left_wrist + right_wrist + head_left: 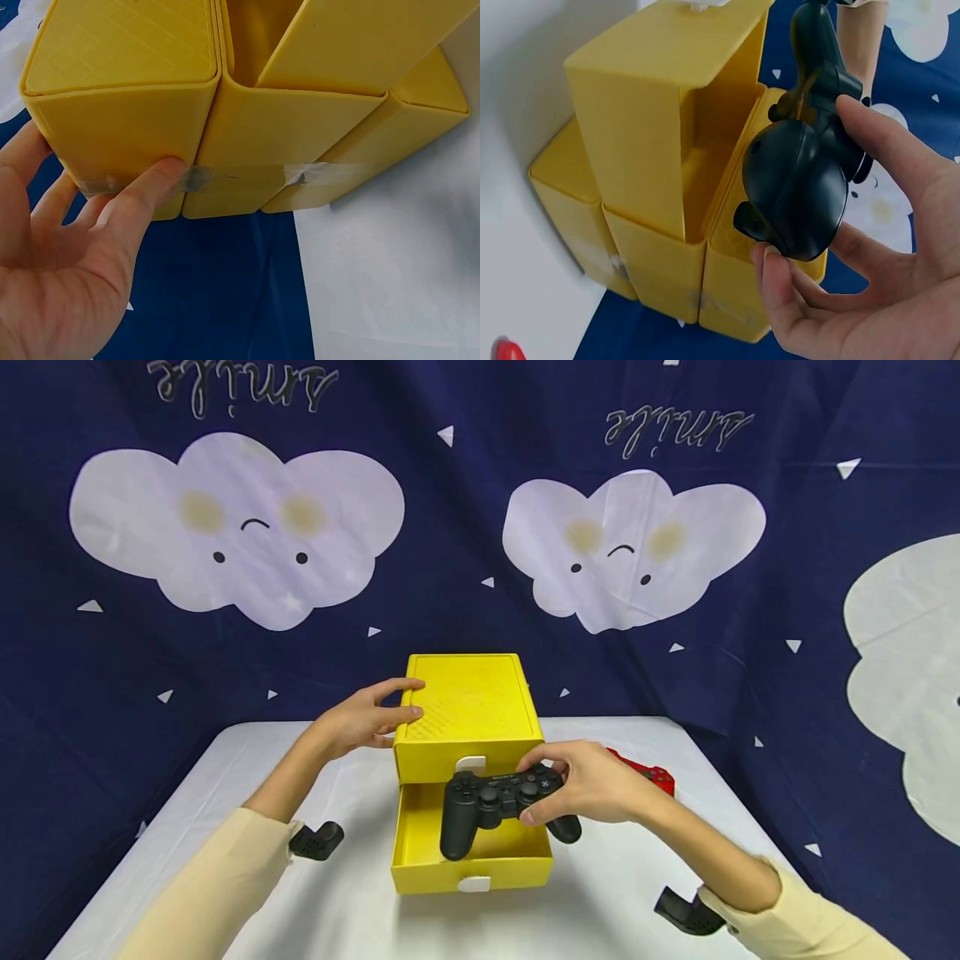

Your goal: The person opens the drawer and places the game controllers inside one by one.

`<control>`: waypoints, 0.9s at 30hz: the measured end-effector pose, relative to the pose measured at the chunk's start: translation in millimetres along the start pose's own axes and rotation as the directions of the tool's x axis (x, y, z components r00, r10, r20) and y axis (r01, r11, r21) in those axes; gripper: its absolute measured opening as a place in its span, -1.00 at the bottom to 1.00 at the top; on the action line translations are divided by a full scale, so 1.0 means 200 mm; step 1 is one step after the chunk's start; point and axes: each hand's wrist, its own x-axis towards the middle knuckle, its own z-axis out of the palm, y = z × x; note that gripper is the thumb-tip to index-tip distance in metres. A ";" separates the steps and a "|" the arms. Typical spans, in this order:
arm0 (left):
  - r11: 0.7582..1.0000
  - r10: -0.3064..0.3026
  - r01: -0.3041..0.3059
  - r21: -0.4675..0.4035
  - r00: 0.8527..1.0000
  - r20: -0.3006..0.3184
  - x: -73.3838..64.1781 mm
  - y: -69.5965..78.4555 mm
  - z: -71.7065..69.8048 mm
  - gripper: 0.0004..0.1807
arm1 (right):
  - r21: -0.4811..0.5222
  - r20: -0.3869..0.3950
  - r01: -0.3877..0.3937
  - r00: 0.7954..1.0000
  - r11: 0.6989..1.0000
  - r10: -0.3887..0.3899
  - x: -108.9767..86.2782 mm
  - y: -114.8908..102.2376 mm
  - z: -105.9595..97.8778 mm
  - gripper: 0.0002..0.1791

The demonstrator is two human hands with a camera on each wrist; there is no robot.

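A yellow drawer cabinet [468,693] stands on the table, with one drawer [431,878] pulled out below a closed top drawer. My left hand [360,718] rests at the cabinet's upper left, its fairly straight fingers touching the top and side. In the left wrist view, one finger presses the taped side wall [120,135]. My right hand [592,781] pinches a black game controller [491,802] by its right part, above and in front of the pulled-out drawer. In the right wrist view, the controller [795,187] is edge-on between thumb and fingers. No item shows in the visible part of the drawer.
A red game controller [660,777] lies on the white table [337,910] at the right, partly hidden behind my right hand. Both drawers have white pull tabs [474,884]. Behind the table hangs a dark blue cloth [450,552] with clouds.
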 end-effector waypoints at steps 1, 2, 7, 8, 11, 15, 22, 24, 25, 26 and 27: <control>1.000 0.003 -0.003 0.002 1.000 0.002 0.00 0.00 0.00 -0.25 | 0.001 -0.001 0.003 1.000 1.000 -0.003 0.01 0.00 0.01 -0.44; 1.000 0.005 -0.005 0.000 1.000 0.005 0.00 0.00 0.00 -0.24 | 0.001 -0.001 0.004 1.000 1.000 -0.004 0.01 0.00 0.02 -0.44; 1.000 0.007 -0.007 -0.012 1.000 0.010 -0.01 0.00 0.00 -0.25 | 0.024 0.009 0.014 1.000 1.000 -0.014 0.04 -0.01 0.07 -0.45; 1.000 0.008 -0.008 -0.013 1.000 0.011 -0.01 0.00 0.00 -0.24 | 0.027 0.009 0.015 1.000 1.000 -0.015 0.04 -0.01 0.08 -0.45; 1.000 0.007 -0.006 -0.012 1.000 0.008 -0.01 0.00 -0.01 -0.25 | 0.044 0.010 0.017 1.000 0.999 -0.017 0.05 -0.01 0.11 -0.45; 1.000 0.000 0.000 -0.014 1.000 0.004 -0.01 0.00 0.00 -0.25 | 0.058 0.009 0.007 1.000 0.998 -0.007 0.07 -0.01 0.15 -0.43; 1.000 -0.001 0.001 -0.020 1.000 0.002 -0.01 0.00 0.00 -0.26 | 0.011 -0.034 -0.005 0.999 1.000 0.006 0.10 -0.01 0.20 -0.45; 1.000 -0.003 0.003 -0.022 1.000 0.000 -0.01 0.01 0.00 -0.26 | -0.007 -0.052 -0.005 0.999 1.000 0.005 0.11 -0.01 0.21 -0.46; 1.000 -0.003 0.003 -0.022 1.000 -0.001 -0.01 0.01 0.00 -0.26 | -0.015 -0.060 -0.004 0.998 1.000 0.003 0.11 -0.01 0.21 -0.47; 1.000 -0.002 0.002 -0.022 1.000 0.001 -0.02 0.01 0.00 -0.26 | -0.026 -0.069 -0.002 0.998 1.000 0.000 0.12 0.00 0.21 -0.47; 1.000 0.000 0.000 -0.021 1.000 0.002 -0.01 0.01 0.00 -0.26 | -0.036 -0.077 0.002 0.997 0.999 -0.004 0.12 0.00 0.22 -0.47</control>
